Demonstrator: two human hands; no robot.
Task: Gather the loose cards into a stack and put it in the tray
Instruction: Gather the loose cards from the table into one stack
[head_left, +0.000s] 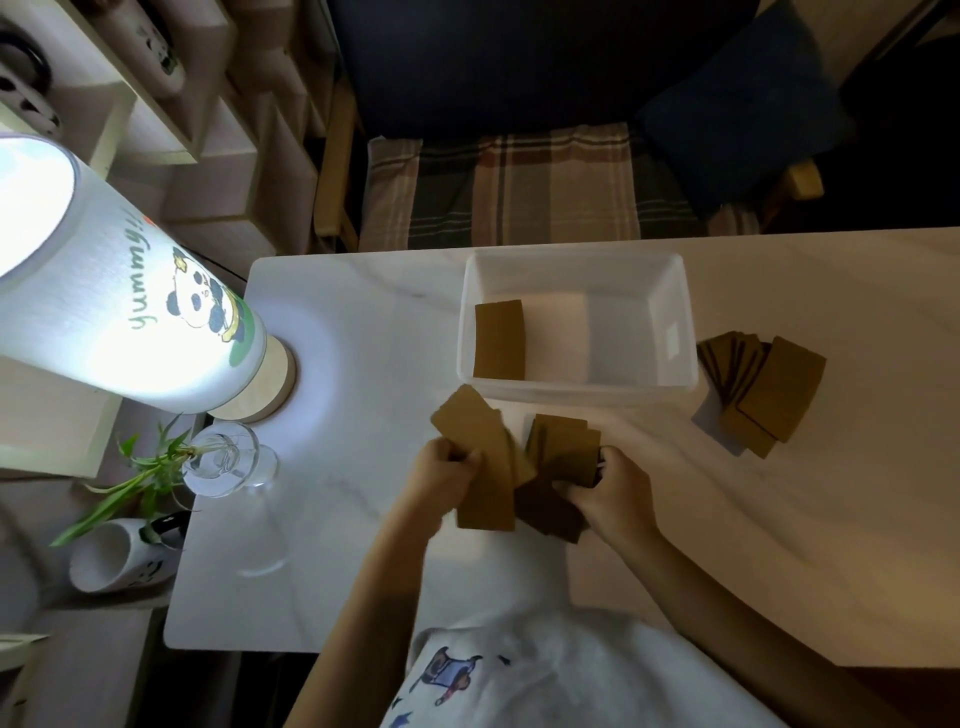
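A clear plastic tray (670, 291) stands on the white table, with a stack of brown cards (500, 340) lying in its left half. Just in front of the tray, my left hand (441, 475) grips a fan of brown cards (475, 431). My right hand (613, 491) holds another bunch of brown cards (563, 449), and a few darker cards (550, 512) lie between the hands. To the right of the tray a spread pile of loose brown cards (761, 392) rests on the table.
A lit panda-print lamp (119, 306) stands at the table's left corner. A glass vase with a green plant (223, 460) sits at the left edge, with a white mug (117, 556) below it. A chair with a plaid cushion (519, 192) is behind the table.
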